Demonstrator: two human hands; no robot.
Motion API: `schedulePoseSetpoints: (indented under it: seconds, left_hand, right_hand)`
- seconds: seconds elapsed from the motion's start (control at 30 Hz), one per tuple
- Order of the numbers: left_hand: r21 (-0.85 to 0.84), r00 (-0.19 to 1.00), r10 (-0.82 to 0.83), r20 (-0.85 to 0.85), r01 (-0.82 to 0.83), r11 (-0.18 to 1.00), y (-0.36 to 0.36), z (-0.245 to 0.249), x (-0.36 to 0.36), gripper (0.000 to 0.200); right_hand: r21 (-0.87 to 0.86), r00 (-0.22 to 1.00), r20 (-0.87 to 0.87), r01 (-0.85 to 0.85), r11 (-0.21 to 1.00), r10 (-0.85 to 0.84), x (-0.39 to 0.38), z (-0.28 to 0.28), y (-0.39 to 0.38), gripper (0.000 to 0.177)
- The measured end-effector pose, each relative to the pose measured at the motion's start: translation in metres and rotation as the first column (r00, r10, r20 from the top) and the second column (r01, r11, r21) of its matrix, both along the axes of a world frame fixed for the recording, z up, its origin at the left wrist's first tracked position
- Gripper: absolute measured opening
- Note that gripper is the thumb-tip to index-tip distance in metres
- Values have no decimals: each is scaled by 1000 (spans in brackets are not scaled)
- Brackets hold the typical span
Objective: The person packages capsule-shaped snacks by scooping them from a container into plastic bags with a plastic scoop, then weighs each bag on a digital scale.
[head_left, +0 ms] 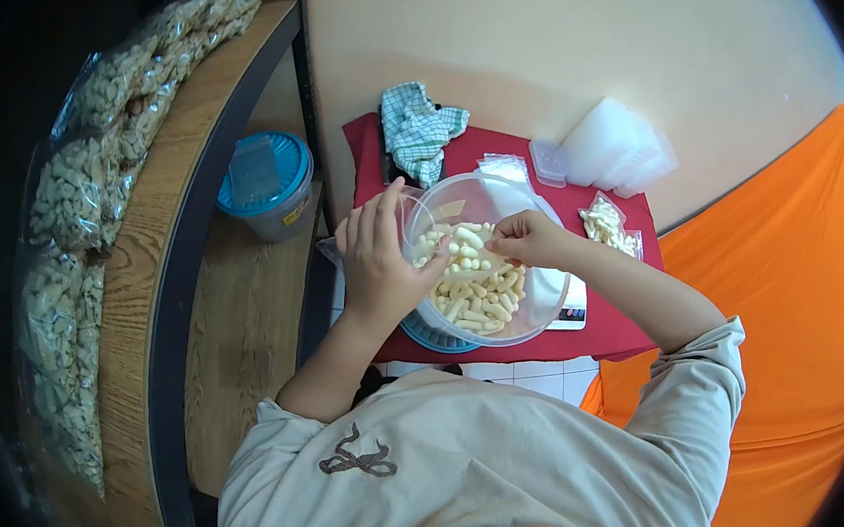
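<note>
A large clear plastic tub [550, 292] of pale finger-shaped snack pieces [476, 304] is on the table in front of me. Over its mouth, my left hand [381, 257] supports a clear plastic bag [467, 265] with paler pieces inside, thumb on the near side and fingers around the far side. My right hand [532, 240] is closed in a pinch at the bag's right side. Whether those fingertips grip its edge or a single piece is hard to see. Partly under the tub's right side lies a white digital scale [573, 312].
On the red-covered table [492, 142] are a checked cloth [420, 128], stacked clear containers [618, 146] and small filled bags [604, 222]. A blue lid [433, 333] lies under the tub. Left, a wooden shelf [162, 216] bears large snack bags [75, 193]; below stands a blue-lidded bucket [282, 215].
</note>
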State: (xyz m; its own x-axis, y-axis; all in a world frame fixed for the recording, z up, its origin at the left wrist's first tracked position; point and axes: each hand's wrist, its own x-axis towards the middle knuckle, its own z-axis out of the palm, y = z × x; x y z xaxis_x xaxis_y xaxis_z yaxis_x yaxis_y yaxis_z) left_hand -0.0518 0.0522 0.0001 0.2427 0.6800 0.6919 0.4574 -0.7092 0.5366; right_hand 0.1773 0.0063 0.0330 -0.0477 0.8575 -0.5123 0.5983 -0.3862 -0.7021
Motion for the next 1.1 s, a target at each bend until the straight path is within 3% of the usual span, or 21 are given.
schedulePoseSetpoints:
  seconds: [0.1, 0.2, 0.27, 0.33, 0.4, 0.5, 0.53, 0.6, 0.63, 0.67, 0.7, 0.77, 0.87, 1.0, 1.07, 1.1]
  left_hand:
    - [49, 997, -77, 15, 76, 996, 8, 13, -4, 75]
    - [55, 985, -170, -39, 172, 984, 11, 40, -9, 75]
    - [-64, 933, -293, -210, 286, 956, 12, 57, -9, 78]
    - [-19, 928, -285, -239, 289, 957, 12, 60, -1, 80]
    - [-48, 878, -370, -303, 374, 926, 10, 63, 10, 80]
    - [-82, 839, -430, -333, 428, 900, 5, 68, 27, 79]
    - [-88, 821, -443, -361, 443, 892, 2, 70, 33, 78]
    - [-90, 823, -449, -348, 447, 890, -2, 71, 41, 77]
    - [-89, 834, -455, -312, 451, 888, -3, 71, 44, 76]
    - [-87, 843, -461, -276, 456, 886, -3, 70, 47, 75]
    - [-83, 842, -460, -281, 456, 886, -3, 70, 48, 75]
    - [-161, 848, -518, -111, 499, 852, -2, 69, 49, 76]
    - [-123, 873, -488, -19, 482, 867, -1, 65, 45, 74]
    - [-105, 889, -457, -16, 453, 885, 6, 56, 42, 75]
    - [-80, 920, -391, -32, 388, 918, 11, 55, 35, 75]
    - [-144, 947, -314, -66, 302, 942, 13, 55, 30, 75]
  right_hand:
    - [78, 995, 60, 71, 994, -76, 7, 30, -9, 32]
    - [158, 992, 8, 122, 980, -125, 25, 50, -20, 28]
    - [200, 987, 43, 141, 970, -153, 29, 67, -25, 28]
    - [199, 987, -27, 163, 966, -161, 35, 80, -27, 29]
    - [228, 991, 27, 124, 966, -133, 32, 93, -27, 29]
    - [323, 949, 314, -132, 937, 26, 22, 100, -19, 26]
    - [334, 950, 313, -129, 934, 19, 16, 105, -18, 26]
    - [368, 712, 700, -429, 825, 58, -3, 122, -18, 25]
    - [330, 612, 787, -514, 792, 70, -7, 126, -16, 24]
    - [337, 614, 786, -513, 790, 64, -15, 132, -16, 24]
    - [272, 494, 866, -592, 759, 76, -24, 141, -17, 24]
    - [145, 301, 950, -655, 742, 80, -41, 156, -20, 24]
    - [134, 214, 977, -680, 721, 20, -48, 170, -26, 24]
    - [205, 273, 961, -633, 747, -32, -42, 184, -28, 23]
    - [333, 332, 929, -545, 770, -167, -34, 187, -27, 23]
    - [281, 291, 946, -523, 805, -142, -34, 190, -26, 23]
